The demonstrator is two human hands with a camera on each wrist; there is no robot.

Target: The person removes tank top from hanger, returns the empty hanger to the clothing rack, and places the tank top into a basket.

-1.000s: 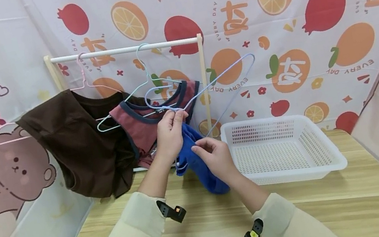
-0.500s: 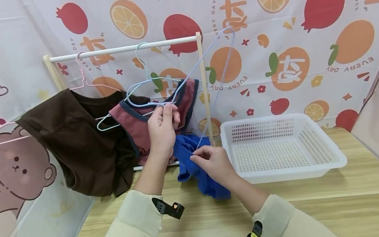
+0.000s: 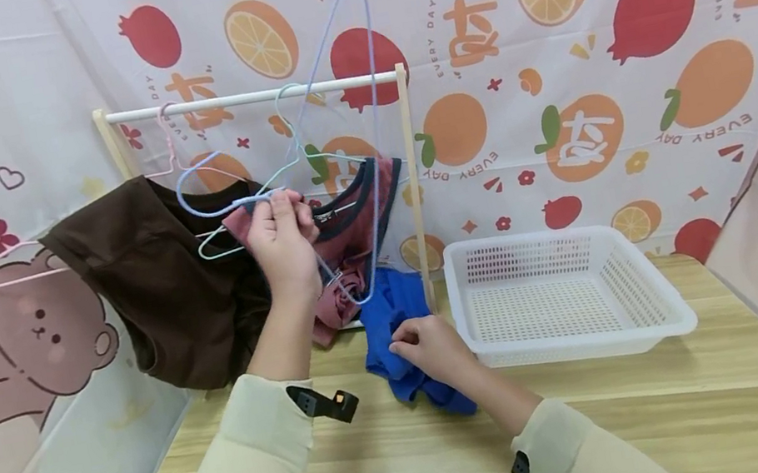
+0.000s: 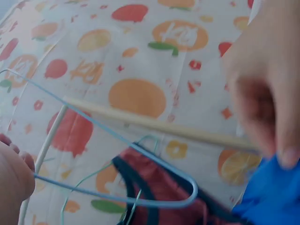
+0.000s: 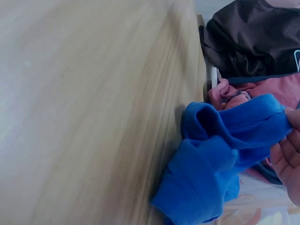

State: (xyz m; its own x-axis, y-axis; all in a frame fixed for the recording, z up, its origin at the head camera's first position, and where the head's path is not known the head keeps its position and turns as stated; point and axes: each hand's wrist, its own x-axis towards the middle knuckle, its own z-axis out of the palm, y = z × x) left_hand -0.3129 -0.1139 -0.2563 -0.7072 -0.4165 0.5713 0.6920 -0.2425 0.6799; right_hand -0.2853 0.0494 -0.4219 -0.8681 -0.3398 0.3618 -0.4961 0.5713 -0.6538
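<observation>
Light-blue wire hanger (image 4: 166, 204) has swung left and up since the earlier frames: a second ago it leaned right with its lower arm running down to the blue shirt (image 5: 197, 173), now it stands nearly on end, its tip clear of the cloth in the left wrist view. Left hand (image 3: 283, 245) has moved left with it, fingers and thumb gripping the wire at the base of the hook. Right hand (image 3: 435, 345) sits a bit lower than before, pinching the shirt's edge. Shirt is plain bright blue, soft, bunched and creased, with a ribbed band along the held edge and a fold opening beside it. It hangs from the right hand just over the worktop (image 3: 405, 469), between the rack (image 3: 211, 104) and the white basket (image 3: 582, 350); contact with the wood unclear. Brown vest (image 3: 159, 284) and red top (image 3: 351, 231) stay hung on the rack.
</observation>
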